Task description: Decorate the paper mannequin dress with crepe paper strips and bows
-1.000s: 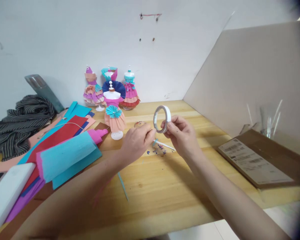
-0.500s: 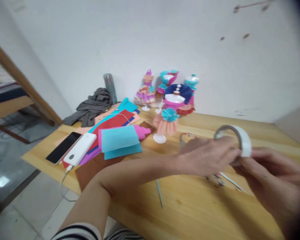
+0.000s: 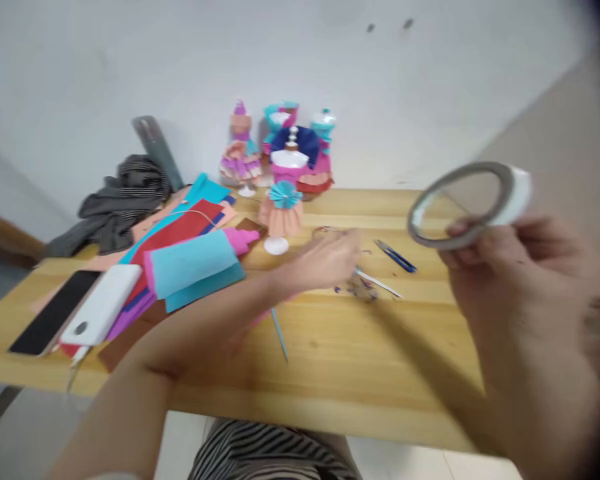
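My right hand (image 3: 523, 267) is raised at the right with its fingers closed on a roll of white tape (image 3: 519, 195), pinching the lower edge of the ring. My left hand (image 3: 330, 259) reaches over the middle of the table, blurred, its fingers hidden or smeared. Close by it lie a thin white stick (image 3: 380, 284) and a small heap of scraps (image 3: 363, 290). Blue-handled snips (image 3: 396, 256) rest between the two hands. Just behind my left hand stands a small dress form with a peach paper skirt (image 3: 281, 217) and a turquoise paper rosette (image 3: 285, 195).
Several more paper-dressed forms (image 3: 241, 160) stand by the wall. Left lie coloured sheets (image 3: 195, 267), a phone (image 3: 55, 312), a white power bank (image 3: 103, 305) with a cable, a dark cloth (image 3: 125, 193) and a bottle (image 3: 157, 150). A pale blue stick (image 3: 279, 335) lies near the front.
My left hand has come away from the tape roll and moved left over the table. My right hand has lifted the roll. The view has turned rightward and downward.
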The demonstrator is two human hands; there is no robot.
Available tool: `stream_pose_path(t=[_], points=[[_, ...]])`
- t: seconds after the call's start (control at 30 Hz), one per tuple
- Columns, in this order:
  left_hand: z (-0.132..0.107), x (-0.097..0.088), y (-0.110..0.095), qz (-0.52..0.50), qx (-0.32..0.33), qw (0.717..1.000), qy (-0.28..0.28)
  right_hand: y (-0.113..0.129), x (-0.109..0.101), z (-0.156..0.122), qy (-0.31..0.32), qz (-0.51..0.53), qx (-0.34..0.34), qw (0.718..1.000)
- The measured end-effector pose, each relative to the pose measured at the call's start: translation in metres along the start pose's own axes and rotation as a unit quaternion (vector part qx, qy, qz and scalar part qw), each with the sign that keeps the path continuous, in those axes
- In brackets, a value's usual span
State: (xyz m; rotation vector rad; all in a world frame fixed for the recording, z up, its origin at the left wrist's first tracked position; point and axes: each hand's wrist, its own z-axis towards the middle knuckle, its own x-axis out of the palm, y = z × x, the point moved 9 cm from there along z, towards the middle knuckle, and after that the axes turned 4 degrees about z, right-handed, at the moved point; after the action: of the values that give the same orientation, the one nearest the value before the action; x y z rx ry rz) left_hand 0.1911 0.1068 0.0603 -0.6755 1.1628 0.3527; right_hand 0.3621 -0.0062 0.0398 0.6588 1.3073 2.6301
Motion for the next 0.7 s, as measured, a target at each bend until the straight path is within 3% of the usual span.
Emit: stream_pose_path(t=[0.07, 0.17, 0.33, 0.5, 0.6, 0.7], points=[[0.004, 0.002, 0.011, -0.031, -0.01, 0.999, -0.006, 0.017, 0.047, 0.054, 0.01, 0.034, -0.005, 0.999], [0.008, 0.0, 0.025, -0.066, -0.044, 0.996, -0.029, 0.027, 0.076, 0.079, 0.021, 0.057, -0.016, 0.998], [0.009, 0.016, 0.043, -0.022, -0.075, 0.997, 0.019, 0.028, 0.069, 0.062, 0.037, 0.06, -0.033, 0.997], [0.008, 0.054, 0.05, 0.057, -0.014, 0.996, 0.073, 0.02, 0.069, 0.066, 0.034, 0.066, -0.004, 0.997], [0.003, 0.07, 0.043, 0.086, 0.0, 0.992, 0.088, 0.017, 0.072, 0.065, 0.03, 0.066, 0.01, 0.997], [-0.007, 0.062, 0.02, 0.117, 0.018, 0.992, 0.044, 0.017, 0.072, 0.062, 0.037, 0.069, 0.0, 0.997]])
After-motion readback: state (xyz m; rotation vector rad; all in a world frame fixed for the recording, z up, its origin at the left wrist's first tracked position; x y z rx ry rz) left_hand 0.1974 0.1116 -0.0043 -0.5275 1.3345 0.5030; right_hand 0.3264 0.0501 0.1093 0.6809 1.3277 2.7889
